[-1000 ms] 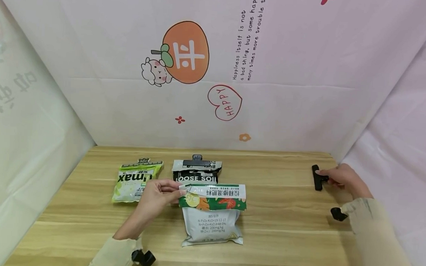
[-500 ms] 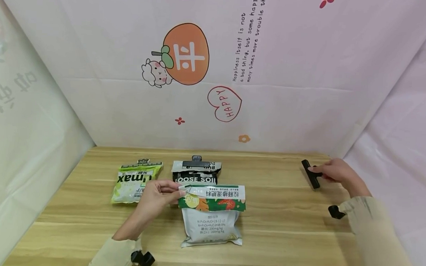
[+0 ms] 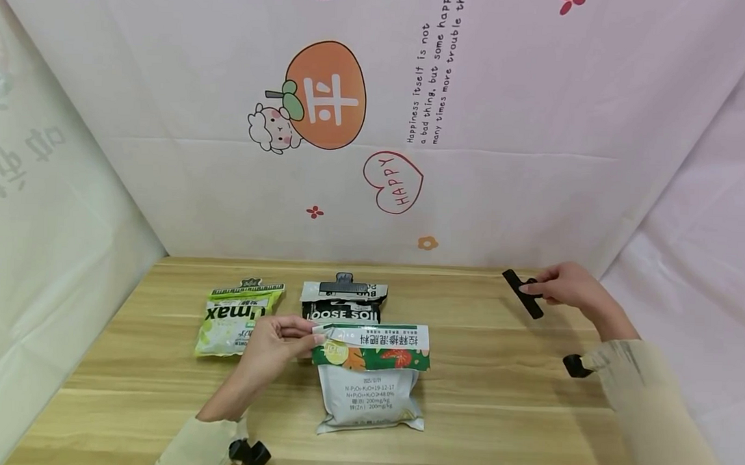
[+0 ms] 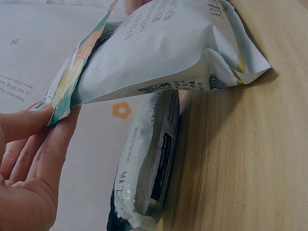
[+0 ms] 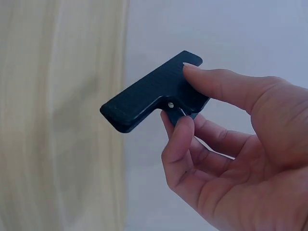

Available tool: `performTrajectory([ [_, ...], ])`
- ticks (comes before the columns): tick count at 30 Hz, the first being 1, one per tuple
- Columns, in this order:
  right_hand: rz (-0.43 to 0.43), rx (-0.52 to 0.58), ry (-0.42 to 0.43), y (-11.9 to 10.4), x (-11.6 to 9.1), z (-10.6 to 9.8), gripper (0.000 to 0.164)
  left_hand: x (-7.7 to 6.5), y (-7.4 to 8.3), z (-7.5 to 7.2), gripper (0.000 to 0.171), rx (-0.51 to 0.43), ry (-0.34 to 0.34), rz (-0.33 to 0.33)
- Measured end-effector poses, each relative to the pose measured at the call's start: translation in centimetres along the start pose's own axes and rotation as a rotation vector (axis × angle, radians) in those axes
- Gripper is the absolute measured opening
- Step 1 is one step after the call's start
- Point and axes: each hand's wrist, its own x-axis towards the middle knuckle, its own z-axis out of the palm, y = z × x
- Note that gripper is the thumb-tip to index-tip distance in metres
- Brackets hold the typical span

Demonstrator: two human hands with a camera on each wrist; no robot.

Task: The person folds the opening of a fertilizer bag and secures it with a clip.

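My left hand pinches the left end of the folded top of a white fertilizer bag, which stands on the wooden table. In the left wrist view the thumb and fingers hold the green printed fold of that bag. Off to the right, above the table, my right hand holds a black bag clip. The right wrist view shows the thumb on the clip and curled fingers at its handle side; its long bar points away from the hand.
Behind the white bag stands a black-and-white soil bag with a dark clip on its top. A green-and-white bag, also clipped, is at the left. A printed white cloth hangs along the table's back edge.
My right hand has moved left with the black clip, and the clip has turned from nearly upright to slanted. The left hand and the white bag have stayed in place.
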Motion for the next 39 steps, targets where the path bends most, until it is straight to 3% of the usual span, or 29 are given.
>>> performTrajectory([
  [4, -0.020, -0.024, 0.004, -1.7, -0.1, 0.1, 0.043, 0.0, 0.0, 0.0, 0.027, 0.000, 0.001, 0.002],
  [7, -0.027, -0.044, 0.002, -3.1, -0.3, 0.2, 0.071, 0.0, -0.1, 0.0, 0.028, -0.002, 0.001, 0.002],
  [10, -0.044, -0.055, 0.003, -4.6, -0.6, 0.3, 0.076, 0.0, -0.1, 0.0, 0.028, -0.003, 0.001, 0.003],
  [23, -0.192, -0.136, 0.034, -10.3, -2.2, 2.0, 0.049, 0.0, -0.1, 0.0, 0.027, 0.001, 0.000, 0.008],
  [39, -0.370, -0.195, 0.011, -15.1, -4.0, 5.3, 0.027, -0.1, 0.1, 0.1, 0.026, 0.005, 0.007, -0.005],
])
